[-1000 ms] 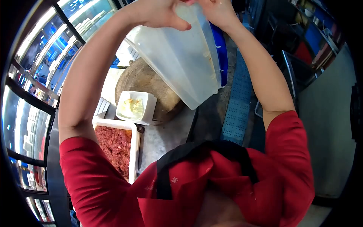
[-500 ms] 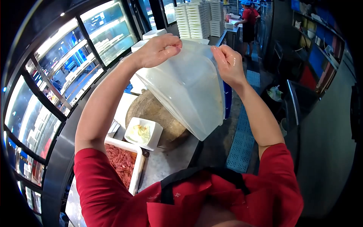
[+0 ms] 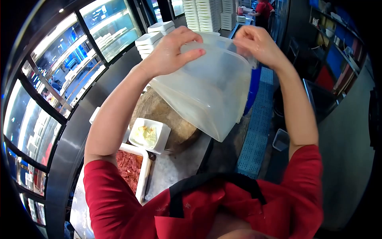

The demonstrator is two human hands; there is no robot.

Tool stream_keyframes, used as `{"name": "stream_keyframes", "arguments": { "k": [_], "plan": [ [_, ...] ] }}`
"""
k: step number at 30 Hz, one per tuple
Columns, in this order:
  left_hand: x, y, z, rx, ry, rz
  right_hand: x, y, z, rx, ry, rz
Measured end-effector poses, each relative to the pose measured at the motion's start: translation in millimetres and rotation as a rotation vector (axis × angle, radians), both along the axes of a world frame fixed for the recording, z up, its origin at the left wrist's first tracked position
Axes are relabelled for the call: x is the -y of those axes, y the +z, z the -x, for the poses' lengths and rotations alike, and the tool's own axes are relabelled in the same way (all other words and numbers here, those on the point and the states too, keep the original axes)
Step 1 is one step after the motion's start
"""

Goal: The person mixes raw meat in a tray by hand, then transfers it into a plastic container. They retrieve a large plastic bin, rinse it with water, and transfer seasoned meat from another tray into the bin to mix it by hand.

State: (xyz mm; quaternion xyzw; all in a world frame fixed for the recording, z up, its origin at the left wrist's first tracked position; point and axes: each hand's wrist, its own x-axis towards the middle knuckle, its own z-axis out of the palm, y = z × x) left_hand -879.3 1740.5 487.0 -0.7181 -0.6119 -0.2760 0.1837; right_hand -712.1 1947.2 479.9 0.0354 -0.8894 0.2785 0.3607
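Above the tabletop's [image 3: 175,171] right edge: translucent container [image 3: 207,91], tilted; left hand [image 3: 175,49], half open at the rim; right hand [image 3: 256,44], fingers curled beside it, hold unclear. Toward the left edge stood a white tub [image 3: 159,137], wooden block [image 3: 155,107] and meat tray [image 3: 145,169].

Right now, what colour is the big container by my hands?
The container is milky, translucent white; see the head view.
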Motion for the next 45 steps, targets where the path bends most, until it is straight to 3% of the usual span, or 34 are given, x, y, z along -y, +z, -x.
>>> {"name": "stream_keyframes", "arguments": {
  "k": [1, 3, 9, 12, 17, 19, 21, 25, 27, 29, 30, 31, 33, 37, 40, 43, 45],
  "plan": [
    [-2.2, 3.1, -2.3, -0.073, -0.054, 0.002, 5.0, 13.3, 5.2, -0.006, -0.001, -0.006],
    [-7.5, 4.9, -6.8, -0.095, -0.07, -0.001, 26.3, 35.9, 19.6, 0.4, -0.093, 0.072],
    [-21.4, 28.1, 2.3, -0.349, -0.068, 0.215, 27.4, 37.8, 37.4, 0.583, -0.249, 0.107],
    [-25.5, 33.0, -8.7, -0.418, -0.1, 0.23, 32.2, 35.6, 30.9, 0.542, -0.223, 0.018],
    [-30.5, 36.3, -31.6, -0.598, 0.147, 0.342, 21.0, 29.6, 19.2, 0.529, -0.087, -0.096],
    [-27.2, 37.0, -34.7, -0.608, 0.149, 0.322, 12.4, 28.1, 19.6, 0.537, -0.058, -0.129],
    [-26.4, 35.5, -31.6, -0.624, 0.148, 0.311, 1.5, 21.5, 26.6, 0.273, 0.128, -0.498],
    [-32.2, 24.7, -20.7, -0.557, 0.141, 0.212, -2.9, 21.1, 34.9, 0.308, -0.003, -0.537],
    [-33.7, 24.7, -12.8, -0.511, 0.003, 0.13, 1.7, 28.3, 39.6, 0.371, -0.053, -0.587],
    [-37.2, 28.3, -5.8, -0.401, 0.016, 0.245, 3.0, 28.5, 45.3, 0.444, -0.1, -0.617],
    [-36.3, 29.8, -4.2, -0.408, -0.022, 0.217, 0.4, 30.0, 49.6, 0.384, -0.066, -0.558],
    [-33.6, 34.8, -0.4, -0.256, 0.016, 0.257, -2.6, 31.0, 53.0, 0.325, -0.035, -0.498],
    [-22.5, 46.5, -18.0, -0.332, -0.036, 0.294, -1.8, 35.8, 54.4, 0.428, -0.098, -0.524],
    [-19.0, 47.6, -27.2, -0.347, -0.027, 0.299, -5.2, 36.8, 54.7, 0.387, -0.048, -0.571],
    [-24.6, 42.8, -31.7, -0.392, 0.108, 0.376, -10.0, 34.2, 52.5, 0.382, -0.039, -0.574],
    [-25.4, 30.2, -20.1, -0.446, 0.046, 0.191, -19.3, 41.7, 62.9, 0.293, -0.018, -0.602],
    [-18.5, 31.4, -24.6, -0.478, 0.102, 0.231, -5.1, 37.2, 51.7, 0.263, 0.058, -0.903]
  ]
}}
